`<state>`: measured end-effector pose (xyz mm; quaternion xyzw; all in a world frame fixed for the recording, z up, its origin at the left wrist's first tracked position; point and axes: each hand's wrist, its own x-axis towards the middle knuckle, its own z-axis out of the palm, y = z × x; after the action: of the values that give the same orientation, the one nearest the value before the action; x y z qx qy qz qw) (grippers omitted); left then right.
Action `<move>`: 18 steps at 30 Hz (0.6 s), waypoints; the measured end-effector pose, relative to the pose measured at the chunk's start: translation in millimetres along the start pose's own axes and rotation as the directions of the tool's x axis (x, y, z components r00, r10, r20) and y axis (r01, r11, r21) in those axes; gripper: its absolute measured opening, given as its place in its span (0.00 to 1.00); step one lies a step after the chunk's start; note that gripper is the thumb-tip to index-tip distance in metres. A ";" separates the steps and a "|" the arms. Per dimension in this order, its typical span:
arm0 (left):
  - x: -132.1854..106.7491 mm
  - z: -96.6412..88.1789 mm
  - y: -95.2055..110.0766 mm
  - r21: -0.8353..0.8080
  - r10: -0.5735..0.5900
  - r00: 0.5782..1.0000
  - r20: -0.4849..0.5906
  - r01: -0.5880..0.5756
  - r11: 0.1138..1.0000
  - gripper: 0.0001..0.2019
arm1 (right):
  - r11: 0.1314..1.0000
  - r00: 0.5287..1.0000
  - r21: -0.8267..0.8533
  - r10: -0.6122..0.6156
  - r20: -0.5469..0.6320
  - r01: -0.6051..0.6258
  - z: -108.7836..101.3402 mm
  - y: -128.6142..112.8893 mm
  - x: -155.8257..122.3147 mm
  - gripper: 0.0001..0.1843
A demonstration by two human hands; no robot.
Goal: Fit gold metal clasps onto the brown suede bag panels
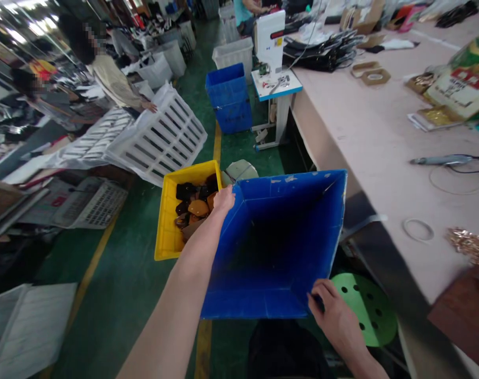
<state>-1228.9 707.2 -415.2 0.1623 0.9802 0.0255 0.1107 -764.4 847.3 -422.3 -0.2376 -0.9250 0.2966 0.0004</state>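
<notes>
In the head view, the left hand (224,199) grips the far left corner of the blue bin (255,302); the right hand (332,305) curls at its near right corner, whether gripping I cannot tell. The bin lies diagonally between them, mouth towards the wearer.

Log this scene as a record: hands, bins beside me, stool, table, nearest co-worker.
Left hand: closed on far left corner of blue bin
Right hand: curled at its near right corner; grip unclear
Blue bin: open, depths too dark to read
Yellow bin: left of blue bin, holding brown and black pieces
Stool: green, beside right hand
Table: at right, bearing pen-shaped tool and copper-coloured bits
Co-worker: hand at white crate
</notes>
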 end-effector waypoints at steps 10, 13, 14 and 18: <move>13.6 -2.1 -7.8 0.006 -0.025 0.999 -0.045 0.026 1.000 0.17 | 0.750 0.818 0.331 0.498 0.287 -0.572 13.7 43.5 25.3 0.41; 38.9 -6.2 -7.4 -0.011 -0.034 0.998 -0.045 0.033 0.999 0.17 | 0.735 0.807 0.340 0.495 0.322 -0.586 16.7 52.4 27.0 0.37; 47.3 -7.2 -5.5 -0.019 -0.035 0.998 -0.043 0.034 0.999 0.17 | 0.737 0.808 0.339 0.492 0.323 -0.584 16.6 54.1 27.2 0.35; 67.2 -11.6 3.4 -0.069 -0.024 1.000 -0.011 0.024 0.997 0.18 | 0.715 0.798 0.362 0.493 0.348 -0.599 11.6 52.9 29.3 0.34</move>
<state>-1292.4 732.0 -417.7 0.1464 0.9812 0.0587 0.1108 -768.7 891.5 -465.0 -0.4591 -0.7103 0.5156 -0.1373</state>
